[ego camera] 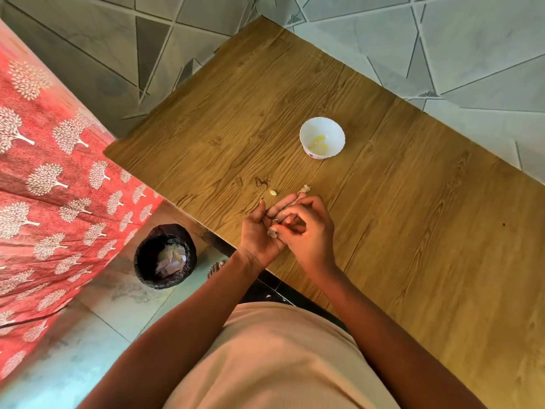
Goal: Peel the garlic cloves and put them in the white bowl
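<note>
A white bowl [322, 136] with several peeled yellowish cloves inside stands mid-table. A single peeled clove [273, 193] lies on the wood just beyond my hands, and a scrap of papery garlic skin [304, 189] lies to its right. My left hand [262, 231] is palm up near the table's front edge, cupping bits of garlic skin [272, 231]. My right hand [306, 228] rests over its fingers, fingertips pinched on something small that I cannot make out.
The wooden table [383, 231] stretches right and away. A black-lined waste bin [165, 256] with peels in it stands on the floor left of the table edge. A red patterned cloth [53, 187] covers the far left. My bare toes [216, 268] show beside the bin.
</note>
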Action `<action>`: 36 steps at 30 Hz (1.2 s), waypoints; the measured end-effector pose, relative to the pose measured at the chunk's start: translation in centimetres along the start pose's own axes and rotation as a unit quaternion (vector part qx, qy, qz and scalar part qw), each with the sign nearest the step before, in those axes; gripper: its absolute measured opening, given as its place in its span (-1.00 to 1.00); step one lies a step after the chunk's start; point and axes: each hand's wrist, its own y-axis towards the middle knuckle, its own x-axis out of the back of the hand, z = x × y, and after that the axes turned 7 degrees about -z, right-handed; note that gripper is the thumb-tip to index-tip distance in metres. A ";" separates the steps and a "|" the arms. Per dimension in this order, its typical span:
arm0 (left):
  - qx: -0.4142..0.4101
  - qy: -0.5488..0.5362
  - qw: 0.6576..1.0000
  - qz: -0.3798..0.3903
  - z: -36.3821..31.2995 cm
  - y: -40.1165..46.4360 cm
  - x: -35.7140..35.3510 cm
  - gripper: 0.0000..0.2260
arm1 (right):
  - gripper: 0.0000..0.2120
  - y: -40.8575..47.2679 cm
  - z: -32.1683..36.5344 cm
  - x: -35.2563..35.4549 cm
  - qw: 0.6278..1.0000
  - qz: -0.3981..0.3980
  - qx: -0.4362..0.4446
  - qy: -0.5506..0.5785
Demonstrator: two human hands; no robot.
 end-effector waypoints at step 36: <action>-0.097 -0.099 0.990 -0.003 -2.3 -3.6 1.9 -0.38 | -0.76 -0.8 -4.5 -1.9 0.962 0.113 -0.094 -0.232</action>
